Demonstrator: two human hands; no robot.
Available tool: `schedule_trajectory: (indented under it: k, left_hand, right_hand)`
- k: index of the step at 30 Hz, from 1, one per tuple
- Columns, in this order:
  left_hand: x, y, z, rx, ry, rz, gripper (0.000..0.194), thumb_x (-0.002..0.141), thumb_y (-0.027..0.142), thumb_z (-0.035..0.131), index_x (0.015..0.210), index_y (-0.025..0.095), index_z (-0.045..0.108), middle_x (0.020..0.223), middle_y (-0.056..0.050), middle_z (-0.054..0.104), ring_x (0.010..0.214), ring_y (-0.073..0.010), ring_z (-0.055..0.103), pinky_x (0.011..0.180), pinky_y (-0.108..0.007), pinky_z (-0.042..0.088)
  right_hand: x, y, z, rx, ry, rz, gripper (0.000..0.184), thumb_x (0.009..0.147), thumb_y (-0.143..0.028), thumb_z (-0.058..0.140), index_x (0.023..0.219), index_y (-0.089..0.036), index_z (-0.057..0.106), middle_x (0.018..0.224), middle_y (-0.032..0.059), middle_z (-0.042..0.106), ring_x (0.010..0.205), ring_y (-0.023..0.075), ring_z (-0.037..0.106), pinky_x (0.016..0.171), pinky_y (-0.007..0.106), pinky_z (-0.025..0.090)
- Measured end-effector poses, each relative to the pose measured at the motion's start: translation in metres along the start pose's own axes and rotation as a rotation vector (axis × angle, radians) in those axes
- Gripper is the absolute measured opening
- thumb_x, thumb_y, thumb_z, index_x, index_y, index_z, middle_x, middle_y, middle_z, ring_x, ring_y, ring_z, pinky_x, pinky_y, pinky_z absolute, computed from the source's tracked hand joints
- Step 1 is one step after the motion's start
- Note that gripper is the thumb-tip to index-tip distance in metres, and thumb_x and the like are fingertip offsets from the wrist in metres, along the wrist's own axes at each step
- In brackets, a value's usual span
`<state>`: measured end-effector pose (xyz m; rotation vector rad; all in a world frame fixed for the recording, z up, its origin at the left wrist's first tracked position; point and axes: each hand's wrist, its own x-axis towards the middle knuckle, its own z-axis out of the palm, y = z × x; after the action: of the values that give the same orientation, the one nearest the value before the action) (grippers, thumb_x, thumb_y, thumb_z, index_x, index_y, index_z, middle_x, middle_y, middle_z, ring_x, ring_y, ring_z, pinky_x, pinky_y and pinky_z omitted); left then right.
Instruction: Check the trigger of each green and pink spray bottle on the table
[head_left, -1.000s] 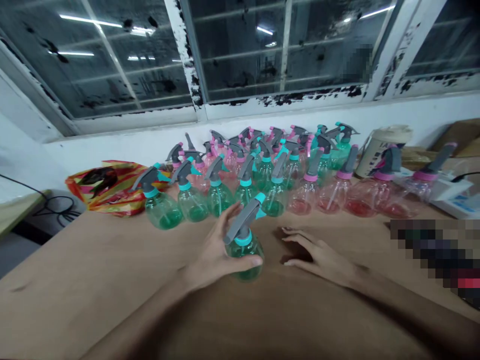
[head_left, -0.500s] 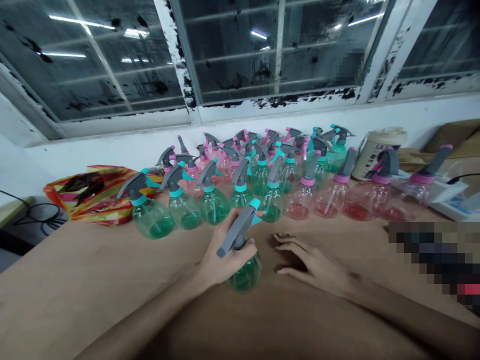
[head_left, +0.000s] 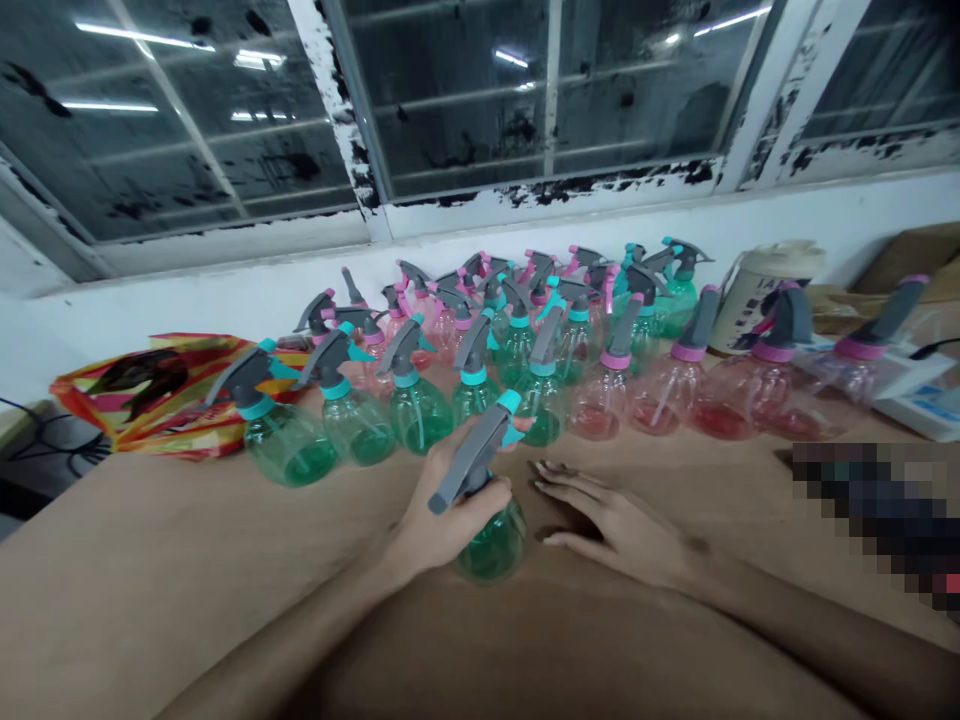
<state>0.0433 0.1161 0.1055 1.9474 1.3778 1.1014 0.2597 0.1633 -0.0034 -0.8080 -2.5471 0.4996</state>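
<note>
My left hand (head_left: 450, 500) is wrapped round the neck of a green spray bottle (head_left: 491, 548) with a grey trigger head and a turquoise nozzle. The bottle stands near the middle of the table, its nozzle pointing away from me. To its right, my right hand (head_left: 611, 515) rests low over the tabletop, fingers spread and holding nothing. Just beyond my hands runs a row of spray bottles: green ones with turquoise collars, such as the leftmost green bottle (head_left: 289, 450), and pink ones with pink collars, such as a pink bottle (head_left: 600, 405). Coloured liquid lies in their bottoms.
More spray bottles crowd behind the front row, against the wall. A red and yellow plastic bag (head_left: 172, 400) lies at the left, near black cables (head_left: 64, 440). At the back right stand a white printed container (head_left: 765, 295) and a cardboard box (head_left: 911, 260). The wooden table (head_left: 187, 560) spans the foreground.
The view has shifted slightly. My right hand is a little closer to the held spray bottle. My left hand keeps its grip.
</note>
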Motion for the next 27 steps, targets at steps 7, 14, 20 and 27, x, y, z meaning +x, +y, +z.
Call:
schedule_trajectory:
  k: [7, 14, 20, 27]
  left_hand:
    - [0.0023, -0.0023, -0.0011, -0.06, -0.038, -0.006, 0.04, 0.074, 0.018, 0.056, 0.112, 0.026, 0.061, 0.1, -0.003, 0.067, 0.085, -0.02, 0.062, 0.08, -0.035, 0.049]
    - [0.0014, 0.0028, -0.0004, -0.13, -0.032, -0.096, 0.023, 0.074, 0.02, 0.054, 0.096, 0.024, 0.059, 0.09, -0.001, 0.066, 0.077, -0.0166, 0.062, 0.066, -0.028, 0.049]
    - [0.0016, 0.0038, -0.0029, -0.08, -0.046, -0.082, 0.014, 0.075, 0.024, 0.053, 0.088, 0.023, 0.058, 0.067, 0.002, 0.055, 0.052, -0.0124, 0.047, 0.051, -0.026, 0.042]
    - [0.0016, 0.0058, -0.0023, -0.004, 0.007, -0.011, 0.033, 0.073, 0.022, 0.053, 0.104, 0.027, 0.062, 0.083, 0.001, 0.062, 0.058, -0.0139, 0.051, 0.061, -0.029, 0.048]
  right_hand:
    - [-0.0009, -0.0009, -0.0003, -0.017, -0.012, -0.007, 0.056, 0.088, -0.05, 0.048, 0.136, -0.02, 0.045, 0.143, 0.0073, 0.044, 0.133, 0.0226, 0.036, 0.109, 0.044, 0.033]
    - [-0.0017, 0.0006, 0.0, 0.005, -0.01, 0.004, 0.056, 0.088, -0.049, 0.05, 0.136, -0.021, 0.045, 0.143, 0.0061, 0.044, 0.133, 0.0221, 0.036, 0.109, 0.044, 0.033]
    - [-0.0024, 0.0012, 0.0003, 0.01, -0.008, 0.017, 0.054, 0.088, -0.048, 0.05, 0.136, -0.025, 0.044, 0.142, 0.0048, 0.044, 0.133, 0.0229, 0.036, 0.109, 0.046, 0.033]
    - [-0.0035, 0.0044, 0.0026, 0.023, -0.017, 0.016, 0.053, 0.088, -0.047, 0.05, 0.136, -0.025, 0.043, 0.144, 0.0034, 0.041, 0.134, 0.0224, 0.034, 0.11, 0.045, 0.032]
